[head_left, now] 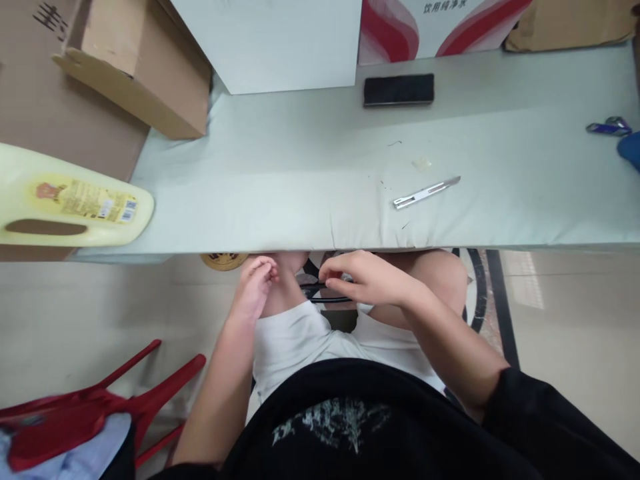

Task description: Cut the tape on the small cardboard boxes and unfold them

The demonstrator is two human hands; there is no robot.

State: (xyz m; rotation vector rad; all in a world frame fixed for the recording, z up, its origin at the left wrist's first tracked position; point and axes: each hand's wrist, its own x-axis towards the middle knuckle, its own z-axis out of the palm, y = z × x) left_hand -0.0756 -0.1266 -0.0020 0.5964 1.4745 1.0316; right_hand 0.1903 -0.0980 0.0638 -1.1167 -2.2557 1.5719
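My left hand (pixel 256 287) hovers over my left thigh, just below the table's front edge. Its fingers are loosely curled together and I see nothing in them. Over the gap between my knees is my right hand (pixel 367 277), its thumb and fingers apart with nothing between them. Neither hand touches anything on the table. Nearest on the tabletop lies a silver utility knife (pixel 425 193), its blade extended toward the upper right. Close behind the knife is a small pale scrap (pixel 421 163), with a few dark bits scattered around.
A black oblong case (pixel 399 90) lies at the back of the green-covered table (pixel 280 167). White box (pixel 280 40), cardboard box (pixel 145 67) and red-patterned carton (pixel 440 30) stand behind. A yellow jug (pixel 75 200) is at left, a red stool (pixel 150 393) below it.
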